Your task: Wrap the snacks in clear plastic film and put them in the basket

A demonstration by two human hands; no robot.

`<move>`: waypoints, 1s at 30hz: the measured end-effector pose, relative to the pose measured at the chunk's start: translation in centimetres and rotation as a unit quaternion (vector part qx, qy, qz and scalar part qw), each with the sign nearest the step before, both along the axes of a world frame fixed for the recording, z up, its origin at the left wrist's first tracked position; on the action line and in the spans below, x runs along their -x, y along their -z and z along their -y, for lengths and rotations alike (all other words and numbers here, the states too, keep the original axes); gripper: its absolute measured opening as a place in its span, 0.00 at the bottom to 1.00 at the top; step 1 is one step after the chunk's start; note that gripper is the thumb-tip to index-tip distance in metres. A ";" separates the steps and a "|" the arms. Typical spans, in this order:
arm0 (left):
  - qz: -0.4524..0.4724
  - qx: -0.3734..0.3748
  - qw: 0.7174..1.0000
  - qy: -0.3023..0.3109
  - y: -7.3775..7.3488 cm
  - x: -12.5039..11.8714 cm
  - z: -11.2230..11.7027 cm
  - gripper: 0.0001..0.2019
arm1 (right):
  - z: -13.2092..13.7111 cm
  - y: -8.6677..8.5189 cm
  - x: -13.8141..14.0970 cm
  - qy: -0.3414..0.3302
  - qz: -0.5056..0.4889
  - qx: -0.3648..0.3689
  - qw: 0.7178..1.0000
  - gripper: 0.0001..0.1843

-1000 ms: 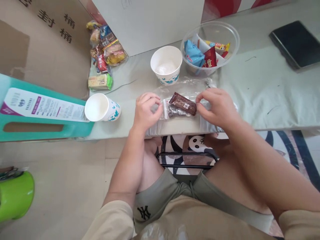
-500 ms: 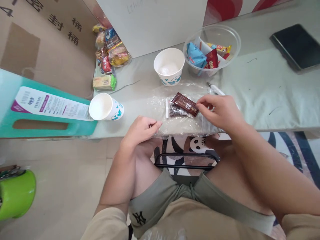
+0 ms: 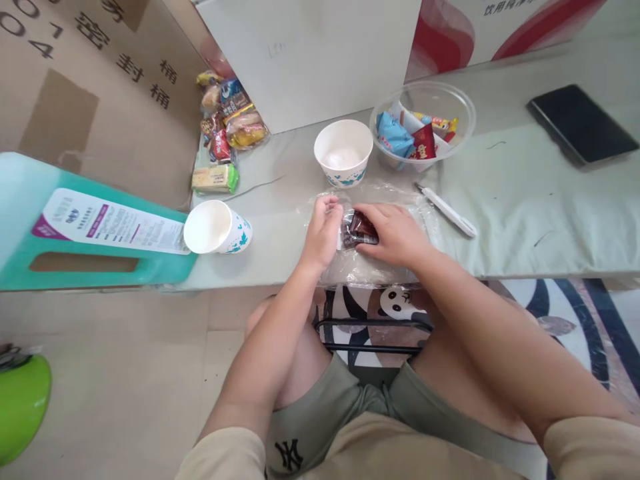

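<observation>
- The right hand (image 3: 395, 232), mid-frame, covered the right end of the dark brown snack packet (image 3: 362, 228), and print on the exposed part was too blurred to read.
- Whether the left hand (image 3: 324, 230) touched that packet could not be told.
- The teal jug (image 3: 20, 260) at far left was cropped by the frame's edge, its label's (image 3: 120, 223) smallest text illegible.
- The lime-green bin (image 3: 23, 408), lower left, was cut off too.
- At upper left, the cardboard box (image 3: 150, 137) ran out of frame.
- Faint handwriting (image 3: 277, 50), top centre, was unreadable.
</observation>
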State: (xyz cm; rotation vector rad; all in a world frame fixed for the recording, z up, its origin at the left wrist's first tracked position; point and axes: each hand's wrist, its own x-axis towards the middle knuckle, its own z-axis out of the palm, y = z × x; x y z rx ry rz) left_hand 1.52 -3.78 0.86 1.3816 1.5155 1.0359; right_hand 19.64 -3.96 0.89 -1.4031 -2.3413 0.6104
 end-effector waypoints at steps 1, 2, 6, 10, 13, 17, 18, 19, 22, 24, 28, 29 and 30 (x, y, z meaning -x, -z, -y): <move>0.037 0.029 0.999 -0.014 -0.1 0.2 -0.1 0.12 | 0.0 0.1 -0.1 -0.002 -0.005 0.001 1.000 0.38; 0.069 0.060 0.995 -0.027 -0.2 0.4 -0.2 0.12 | 0.0 0.2 -0.3 -0.004 -0.009 0.002 1.000 0.38; 0.086 0.099 0.991 -0.029 -1.2 0.9 0.0 0.14 | 0.1 0.6 -0.6 -0.014 -0.023 0.003 1.000 0.36; 0.150 0.082 0.985 0.021 -1.7 1.0 0.2 0.17 | 0.4 0.8 -0.5 -0.023 -0.042 -0.007 0.999 0.41; 0.182 0.051 0.978 0.084 -1.4 1.0 0.1 0.20 | 0.3 1.1 -0.3 -0.003 -0.073 -0.002 0.997 0.45; 0.118 -0.007 0.986 0.120 -0.6 1.2 -0.3 0.20 | -0.1 1.5 -0.4 0.014 -0.118 0.007 0.993 0.46; 0.095 -0.012 0.988 0.118 -0.4 1.3 -0.4 0.19 | -0.2 1.7 -0.4 0.012 -0.126 0.008 0.992 0.45; 0.073 -0.013 0.991 0.112 -0.2 1.4 -0.4 0.17 | -0.3 1.7 -0.5 0.009 -0.135 0.009 0.991 0.45; 0.001 -0.007 0.997 0.079 0.1 1.5 -0.3 0.14 | -0.4 1.9 -0.7 0.006 -0.162 0.012 0.987 0.44; -0.048 -0.007 0.997 0.065 0.2 1.5 -0.1 0.15 | -0.4 1.9 -0.9 0.004 -0.181 0.014 0.983 0.44; -0.141 -0.028 0.987 0.068 -0.1 1.0 0.1 0.16 | -0.5 1.8 -1.5 -0.002 -0.229 0.017 0.973 0.42; -0.164 -0.029 0.984 0.068 -0.2 0.8 0.1 0.16 | -0.6 1.8 -1.6 0.000 -0.242 0.021 0.970 0.42; -0.185 -0.028 0.980 0.067 -0.3 0.6 0.0 0.16 | -0.6 1.8 -1.7 0.005 -0.258 0.029 0.966 0.42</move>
